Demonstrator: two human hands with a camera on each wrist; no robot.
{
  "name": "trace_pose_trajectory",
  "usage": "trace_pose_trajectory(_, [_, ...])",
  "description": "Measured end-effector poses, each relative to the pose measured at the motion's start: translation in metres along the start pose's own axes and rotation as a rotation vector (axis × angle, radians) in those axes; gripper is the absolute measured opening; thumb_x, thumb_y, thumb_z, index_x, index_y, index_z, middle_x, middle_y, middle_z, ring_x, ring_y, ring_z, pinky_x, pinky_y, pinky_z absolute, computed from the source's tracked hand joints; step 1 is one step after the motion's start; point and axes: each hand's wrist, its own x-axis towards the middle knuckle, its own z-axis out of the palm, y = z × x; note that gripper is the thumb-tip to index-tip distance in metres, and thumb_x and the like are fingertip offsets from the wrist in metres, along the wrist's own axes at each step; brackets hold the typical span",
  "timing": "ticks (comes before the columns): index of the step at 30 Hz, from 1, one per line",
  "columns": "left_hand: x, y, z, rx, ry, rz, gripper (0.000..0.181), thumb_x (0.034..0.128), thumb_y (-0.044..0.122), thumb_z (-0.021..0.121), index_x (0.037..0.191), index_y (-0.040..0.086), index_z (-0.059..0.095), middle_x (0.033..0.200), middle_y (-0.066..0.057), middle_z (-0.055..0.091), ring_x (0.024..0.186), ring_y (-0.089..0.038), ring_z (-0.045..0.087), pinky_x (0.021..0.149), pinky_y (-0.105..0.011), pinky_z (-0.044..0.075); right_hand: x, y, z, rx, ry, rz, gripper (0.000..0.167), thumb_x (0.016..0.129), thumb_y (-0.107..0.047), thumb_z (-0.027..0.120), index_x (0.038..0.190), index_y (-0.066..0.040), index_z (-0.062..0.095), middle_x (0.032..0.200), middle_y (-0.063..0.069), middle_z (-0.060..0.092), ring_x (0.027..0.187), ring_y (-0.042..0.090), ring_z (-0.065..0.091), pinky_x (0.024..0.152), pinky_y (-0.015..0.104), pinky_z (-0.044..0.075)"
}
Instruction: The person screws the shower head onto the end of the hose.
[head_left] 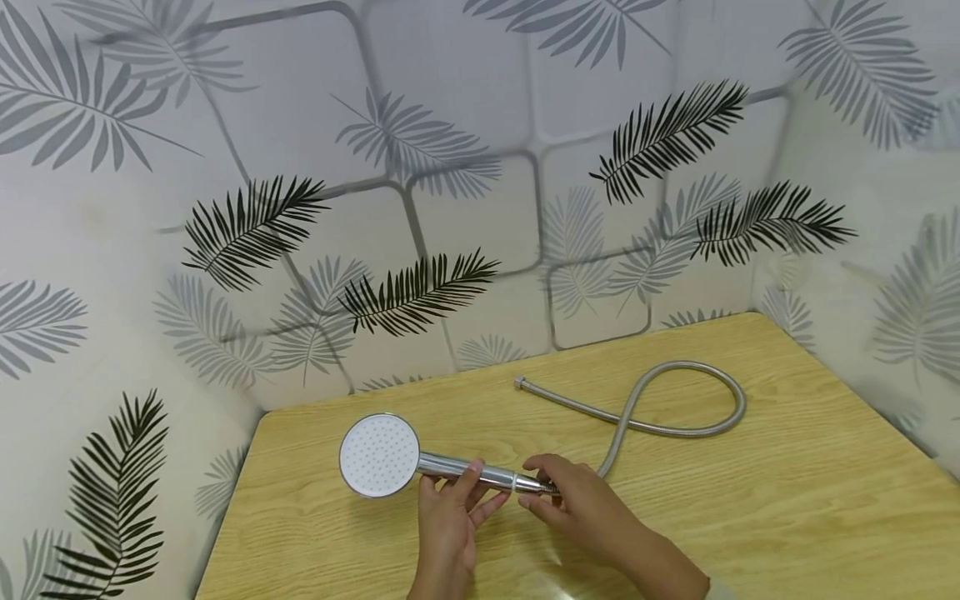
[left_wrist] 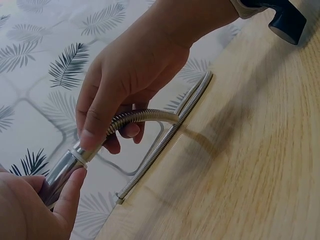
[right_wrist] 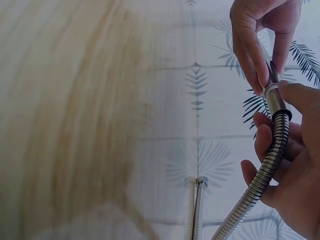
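A chrome shower head with a round white spray face is held over the table, its handle pointing right. My left hand grips that handle between thumb and fingers. At the handle's end, my right hand pinches the metal end fitting of a flexible shower hose. The fitting meets the handle at a pale ring; how far they are joined, I cannot tell. From there the hose loops over the table, its free end nut lying toward the back.
The wood-grain table reaches back to a wall with leaf-patterned covering, and another wall stands at its right. In the left wrist view, a dark device sits at the right forearm.
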Motion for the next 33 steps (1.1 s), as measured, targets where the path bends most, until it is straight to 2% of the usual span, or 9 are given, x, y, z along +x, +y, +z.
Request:
trace_pose_trajectory(6, [-0.0006,0.0,0.0002,-0.007,0.003,0.005,0.047,0.0963,0.012,0.07,0.127,0.003,0.035,0.107,-0.01,0.064,0.09,-0.02,0.075,0.08,-0.046,0.067,-0.0019,0.0019,0.002,-0.035,0.061,-0.074,0.032,0.094,-0.019,0.074,0.119,-0.014,0.055,0.105,-0.004,0.062,0.081,0.001,0.056,0.062,0.013,0.056])
trace_pose_trajectory(10, [-0.0013,0.0006,0.0002,-0.008,-0.002,0.009,0.046,0.0953,0.013,0.071,0.123,0.004,0.036,0.105,-0.009,0.064,0.089,-0.02,0.075,0.079,-0.046,0.067,-0.0013,0.0024,0.0026,-0.064,0.1,-0.119,0.029,0.092,-0.014,0.075,0.113,-0.015,0.055,0.101,-0.007,0.062,0.084,0.003,0.059,0.065,0.017,0.059])
trace_pose_trajectory(14, [-0.0021,0.0015,-0.0001,-0.001,-0.005,0.009,0.046,0.0958,0.014,0.071,0.123,0.005,0.035,0.105,-0.008,0.064,0.09,-0.02,0.075,0.079,-0.046,0.068,-0.001,0.0015,0.0026,-0.074,0.105,-0.132,0.025,0.092,-0.016,0.074,0.11,-0.015,0.057,0.099,-0.009,0.063,0.084,0.002,0.061,0.068,0.021,0.06])
trace_pose_trajectory(22, [-0.0023,0.0039,-0.0004,0.005,0.005,-0.006,0.044,0.097,0.012,0.069,0.125,0.005,0.035,0.106,-0.008,0.064,0.09,-0.02,0.075,0.079,-0.047,0.067,-0.0004,-0.0001,0.0015,-0.056,0.06,-0.095,0.019,0.098,-0.026,0.067,0.112,-0.014,0.064,0.099,-0.009,0.068,0.087,0.002,0.063,0.073,0.019,0.059])
trace_pose_trajectory(29, [-0.0022,0.0039,-0.0003,0.012,0.01,-0.01,0.043,0.0971,0.012,0.069,0.124,0.006,0.035,0.108,-0.01,0.064,0.09,-0.02,0.075,0.079,-0.047,0.067,-0.0005,-0.0008,-0.0003,-0.033,0.022,-0.086,0.026,0.103,-0.033,0.058,0.115,-0.012,0.068,0.097,-0.011,0.071,0.089,0.001,0.064,0.076,0.018,0.059])
trace_pose_trajectory(33, [-0.0009,0.0031,0.0001,0.012,0.016,-0.012,0.044,0.0964,0.012,0.07,0.123,0.006,0.036,0.108,-0.01,0.064,0.091,-0.021,0.075,0.08,-0.047,0.067,0.0003,-0.0007,-0.0013,-0.036,-0.008,-0.071,0.034,0.106,-0.039,0.051,0.118,-0.012,0.068,0.092,-0.009,0.071,0.081,-0.003,0.06,0.075,0.019,0.056])
